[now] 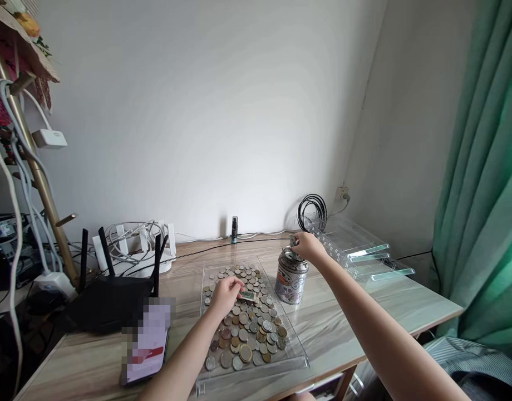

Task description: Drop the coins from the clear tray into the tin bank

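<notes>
My left hand (226,294) is over the coins, its fingers pinched on a small greenish banknote (248,295). Many loose coins (245,352), silver and gold in colour, lie spread over a clear plastic tray (295,356). To the right of the tray stands a round metal tin (290,281) with a floral print and a label. Above the tin's top, my right hand (309,246) is closed with a small greenish piece (293,240) at its fingertips; what exactly this is I cannot make out. The hand partly hides the tin's mouth.
Clear plastic trays (356,248) are stacked at the right, before a coiled black cable (312,213). A small dark bottle (234,229) stands by the wall. At the left are a phone (149,345), a black router (114,301) and a white router (156,259) with tangled cables.
</notes>
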Motion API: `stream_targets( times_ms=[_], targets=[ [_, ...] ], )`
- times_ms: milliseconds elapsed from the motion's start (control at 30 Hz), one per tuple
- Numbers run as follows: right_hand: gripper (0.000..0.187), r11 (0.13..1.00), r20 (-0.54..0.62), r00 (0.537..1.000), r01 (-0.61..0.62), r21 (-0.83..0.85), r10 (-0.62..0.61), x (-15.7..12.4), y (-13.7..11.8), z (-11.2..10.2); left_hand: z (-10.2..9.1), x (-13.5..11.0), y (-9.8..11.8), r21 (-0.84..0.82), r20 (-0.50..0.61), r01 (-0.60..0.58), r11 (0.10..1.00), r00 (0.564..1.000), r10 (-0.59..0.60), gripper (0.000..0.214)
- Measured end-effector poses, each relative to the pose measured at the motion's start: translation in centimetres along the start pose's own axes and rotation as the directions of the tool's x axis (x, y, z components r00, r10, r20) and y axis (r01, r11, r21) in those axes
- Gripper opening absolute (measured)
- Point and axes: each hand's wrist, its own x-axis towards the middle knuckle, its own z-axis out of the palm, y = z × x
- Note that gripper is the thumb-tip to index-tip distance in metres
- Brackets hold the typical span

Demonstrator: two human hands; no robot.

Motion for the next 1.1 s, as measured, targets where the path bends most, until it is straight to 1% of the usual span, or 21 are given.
stream_targets(
  times_ms=[167,333,367,433,500,533,567,633,667,733,767,867,900,1000,1033,1100],
  targets=[
    [0.007,0.999,0.007,1.000,0.028,-0.021,-0.027,0.7,-0.3,0.4,0.0,-0.1,0.0,0.030,0.014,-0.017,0.999,1.000,0.017,0.019],
    [0.013,0.996,-0.001,0.998,0.064,-0.055,-0.064,0.5,-0.8,1.2,0.0,-0.1,-0.1,0.088,0.021,-0.035,0.995,0.999,0.033,0.020],
    [0.016,0.996,0.001,0.998,0.062,-0.058,-0.062,0.3,-0.9,1.2,0.0,-0.1,-0.1,0.102,0.022,-0.042,0.994,0.999,0.040,0.020],
    [0.030,0.996,-0.018,0.997,0.071,-0.054,-0.072,-0.2,-0.9,1.2,0.0,-0.2,-0.2,0.121,0.021,-0.054,0.991,0.998,0.052,0.019],
    [0.045,0.990,-0.083,0.987,0.136,-0.032,-0.138,-0.7,-0.8,1.0,0.1,-0.2,-0.2,0.128,0.021,-0.066,0.990,0.998,0.063,0.019],
    [0.045,0.984,-0.122,0.976,0.179,-0.024,-0.180,-1.1,-0.7,0.9,0.1,-0.2,-0.2,0.127,0.019,-0.070,0.989,0.997,0.068,0.019],
    [0.040,0.977,-0.150,0.965,0.213,-0.022,-0.214,-1.4,-0.6,0.7,0.1,-0.2,-0.3,0.123,0.015,-0.073,0.990,0.997,0.072,0.019],
    [0.026,0.973,-0.151,0.961,0.228,-0.037,-0.231,-2.1,-0.3,0.5,0.1,-0.2,-0.4,0.114,0.008,-0.072,0.991,0.997,0.072,0.019],
    [0.028,0.975,-0.130,0.966,0.218,-0.045,-0.222,-2.4,-0.1,0.4,0.1,-0.1,-0.5,0.111,0.004,-0.069,0.992,0.998,0.069,0.019],
    [0.038,0.977,-0.104,0.971,0.211,-0.032,-0.214,-2.9,0.5,0.5,0.1,-0.1,-0.6,0.106,-0.003,-0.065,0.992,0.998,0.066,0.019],
    [0.041,0.976,-0.121,0.969,0.217,-0.011,-0.217,-3.1,0.9,0.7,0.1,-0.1,-0.6,0.105,-0.008,-0.068,0.992,0.998,0.070,0.019],
    [0.043,0.964,-0.220,0.943,0.263,0.040,-0.248,-3.2,2.1,1.4,0.1,-0.1,-0.5,0.103,-0.033,-0.080,0.991,0.996,0.084,0.018],
    [0.045,0.960,-0.224,0.939,0.277,0.043,-0.261,-3.2,2.4,1.6,0.1,-0.1,-0.5,0.100,-0.042,-0.081,0.992,0.995,0.086,0.018],
    [0.049,0.956,-0.181,0.944,0.290,0.055,-0.276,-3.4,2.8,2.1,0.0,-0.1,-0.3,0.085,-0.062,-0.083,0.993,0.994,0.088,0.018],
    [0.047,0.956,-0.211,0.941,0.285,0.069,-0.265,-3.6,2.5,2.1,0.0,0.0,-0.3,0.078,-0.072,-0.085,0.993,0.993,0.090,0.019],
    [0.041,0.949,-0.337,0.910,0.295,0.113,-0.243,-4.4,1.4,2.2,-0.1,0.1,-0.3,0.067,-0.101,-0.087,0.994,0.991,0.093,0.019]
  ],
)
